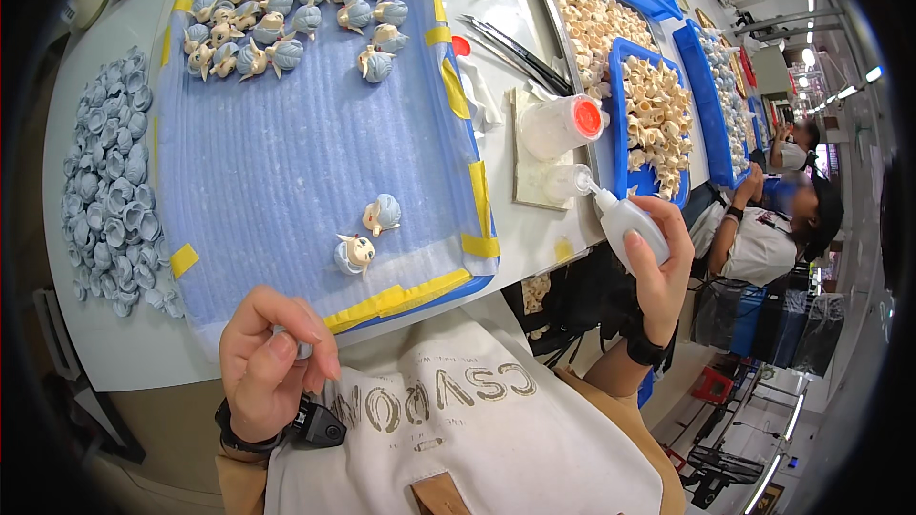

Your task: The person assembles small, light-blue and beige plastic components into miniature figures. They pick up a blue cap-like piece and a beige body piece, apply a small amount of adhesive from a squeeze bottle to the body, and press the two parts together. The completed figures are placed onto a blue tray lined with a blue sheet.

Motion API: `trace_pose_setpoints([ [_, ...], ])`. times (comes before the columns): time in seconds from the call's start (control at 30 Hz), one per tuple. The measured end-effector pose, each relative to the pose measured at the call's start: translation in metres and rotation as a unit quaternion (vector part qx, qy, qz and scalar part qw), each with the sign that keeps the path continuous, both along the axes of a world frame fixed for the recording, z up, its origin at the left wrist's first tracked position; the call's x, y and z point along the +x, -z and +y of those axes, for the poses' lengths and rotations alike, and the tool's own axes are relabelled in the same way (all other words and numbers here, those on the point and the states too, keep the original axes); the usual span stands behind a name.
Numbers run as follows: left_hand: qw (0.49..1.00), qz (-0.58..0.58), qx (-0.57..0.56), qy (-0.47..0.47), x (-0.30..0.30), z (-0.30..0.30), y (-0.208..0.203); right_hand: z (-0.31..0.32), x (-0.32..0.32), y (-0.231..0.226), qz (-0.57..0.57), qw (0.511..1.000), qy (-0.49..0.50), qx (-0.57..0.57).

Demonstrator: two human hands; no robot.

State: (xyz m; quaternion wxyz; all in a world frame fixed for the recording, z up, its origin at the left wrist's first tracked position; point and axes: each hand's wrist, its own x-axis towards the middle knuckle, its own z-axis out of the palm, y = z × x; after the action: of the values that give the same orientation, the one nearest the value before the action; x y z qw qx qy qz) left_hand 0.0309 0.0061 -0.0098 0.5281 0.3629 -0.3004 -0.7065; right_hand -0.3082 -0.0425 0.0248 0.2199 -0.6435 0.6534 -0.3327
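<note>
My right hand (660, 262) is wrapped round a small white squeeze bottle (630, 229). The bottle's narrow nozzle points toward a small clear cup (567, 183). In front of my body, my left hand (272, 358) is closed with fingers curled round a small grey-blue piece (304, 350), mostly hidden by the fingers. Beyond that hand, a doll head (354, 255) with blue hair and a painted face lies on the foam-lined tray (296, 148). Another doll head (383, 214) lies just past it.
More doll heads (271, 27) cluster at the tray's far end. Loose grey-blue hair shells (114, 191) are heaped at the left. A blue bin (620, 157) holds cream face parts at the right, near a red-capped container (553, 127) and tweezers (520, 55). A co-worker (763, 238) sits farther right.
</note>
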Motion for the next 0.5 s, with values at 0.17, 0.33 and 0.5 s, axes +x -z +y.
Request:
trace_pose_setpoints([
  [0.17,1.0,0.002,-0.003,0.0,-0.0002,-0.0002,0.0007,0.0,0.0001,-0.0006,0.002,1.0,-0.003,0.003],
  [0.33,1.0,0.003,0.002,0.001,-0.0002,-0.0004,-0.0001,0.0002,-0.0002,-0.0011,-0.002,1.0,-0.006,0.008],
  [0.5,1.0,0.005,0.002,0.002,0.0003,-0.0002,0.0002,0.0005,-0.0002,-0.0005,-0.007,1.0,-0.003,0.011],
])
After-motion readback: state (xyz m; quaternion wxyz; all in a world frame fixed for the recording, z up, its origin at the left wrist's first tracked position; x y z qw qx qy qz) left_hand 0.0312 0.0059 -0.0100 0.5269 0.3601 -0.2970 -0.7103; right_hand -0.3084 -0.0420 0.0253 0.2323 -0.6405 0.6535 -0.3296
